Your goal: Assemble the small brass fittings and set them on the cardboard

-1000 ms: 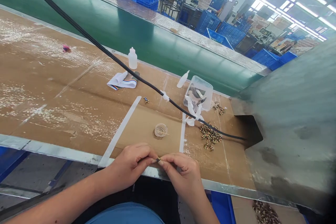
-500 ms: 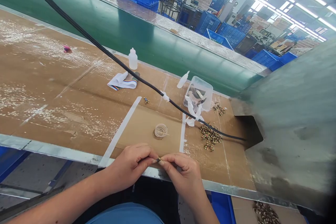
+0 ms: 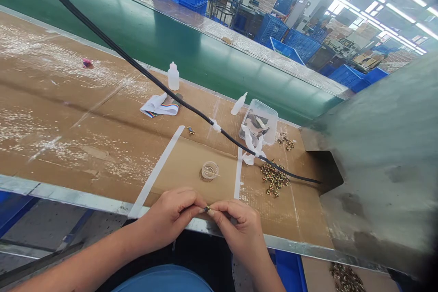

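Note:
Between my two hands, just above the bench's front edge, is a small dark and brass-coloured metal piece (image 3: 207,209). My left hand (image 3: 176,212) pinches it from the left with thumb and forefinger. From the other side my right hand (image 3: 237,221) grips it the same way. Its exact kind is too small to make out, and the fingertips cover most of it. A small clear cup (image 3: 209,170) with a thin stick in it stands beyond the hands on the taped cardboard sheet (image 3: 181,159). To the right lies a pile of small brass-coloured pieces (image 3: 274,178).
A black cable (image 3: 164,86) crosses above the bench. At the back are a white bottle (image 3: 173,77), a folded strip (image 3: 159,106), a dropper bottle (image 3: 238,104) and a clear plastic box (image 3: 270,123). A metal panel (image 3: 383,169) closes off the right side.

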Tool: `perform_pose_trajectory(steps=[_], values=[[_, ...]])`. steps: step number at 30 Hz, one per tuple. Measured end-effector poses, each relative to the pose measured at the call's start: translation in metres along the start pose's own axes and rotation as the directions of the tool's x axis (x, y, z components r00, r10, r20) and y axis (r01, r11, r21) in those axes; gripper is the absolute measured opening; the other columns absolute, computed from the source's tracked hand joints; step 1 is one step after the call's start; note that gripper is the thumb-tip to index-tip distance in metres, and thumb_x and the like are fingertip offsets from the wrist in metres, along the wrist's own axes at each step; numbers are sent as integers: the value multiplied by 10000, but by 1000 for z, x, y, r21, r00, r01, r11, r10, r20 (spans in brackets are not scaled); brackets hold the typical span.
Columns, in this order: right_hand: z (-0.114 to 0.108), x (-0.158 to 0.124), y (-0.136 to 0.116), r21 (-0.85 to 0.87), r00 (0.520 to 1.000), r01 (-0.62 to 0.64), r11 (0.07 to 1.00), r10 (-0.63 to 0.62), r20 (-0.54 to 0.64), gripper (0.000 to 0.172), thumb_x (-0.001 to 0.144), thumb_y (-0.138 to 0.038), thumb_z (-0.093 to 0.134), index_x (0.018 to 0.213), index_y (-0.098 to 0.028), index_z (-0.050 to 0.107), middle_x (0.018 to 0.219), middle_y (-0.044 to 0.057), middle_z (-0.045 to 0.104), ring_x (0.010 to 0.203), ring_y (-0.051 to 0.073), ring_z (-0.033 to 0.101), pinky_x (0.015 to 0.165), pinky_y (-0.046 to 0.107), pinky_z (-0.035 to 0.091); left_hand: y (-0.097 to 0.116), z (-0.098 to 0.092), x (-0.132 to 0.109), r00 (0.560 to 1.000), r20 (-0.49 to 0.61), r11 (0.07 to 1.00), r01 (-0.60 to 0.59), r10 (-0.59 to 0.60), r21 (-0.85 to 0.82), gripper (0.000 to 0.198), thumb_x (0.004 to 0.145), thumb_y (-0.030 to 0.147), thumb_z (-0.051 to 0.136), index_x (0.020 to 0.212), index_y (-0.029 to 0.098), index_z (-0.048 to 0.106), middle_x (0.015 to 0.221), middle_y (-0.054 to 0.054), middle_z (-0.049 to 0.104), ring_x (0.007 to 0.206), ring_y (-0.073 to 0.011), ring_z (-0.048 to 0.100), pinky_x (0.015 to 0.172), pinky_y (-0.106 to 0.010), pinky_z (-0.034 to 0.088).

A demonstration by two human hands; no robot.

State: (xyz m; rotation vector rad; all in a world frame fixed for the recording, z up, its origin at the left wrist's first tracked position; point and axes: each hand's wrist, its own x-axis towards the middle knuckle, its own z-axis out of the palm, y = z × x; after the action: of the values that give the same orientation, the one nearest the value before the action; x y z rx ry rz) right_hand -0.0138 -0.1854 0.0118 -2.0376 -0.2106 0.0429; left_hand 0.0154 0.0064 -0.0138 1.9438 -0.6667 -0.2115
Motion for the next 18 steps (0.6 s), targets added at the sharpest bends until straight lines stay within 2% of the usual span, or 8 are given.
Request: perform_pose_trajectory(steps=[18], values=[[0,0,0,8,1000,-10,1000,10,-10,164,807,-109,640,802,-246,730,740,-38,711,679,125,622,637,198,435,2,-1,0,1000,14,1000,-2,2,7,173,898,115,450,873,189,605,799,-8,638,759,-126,584,690,-221,430]])
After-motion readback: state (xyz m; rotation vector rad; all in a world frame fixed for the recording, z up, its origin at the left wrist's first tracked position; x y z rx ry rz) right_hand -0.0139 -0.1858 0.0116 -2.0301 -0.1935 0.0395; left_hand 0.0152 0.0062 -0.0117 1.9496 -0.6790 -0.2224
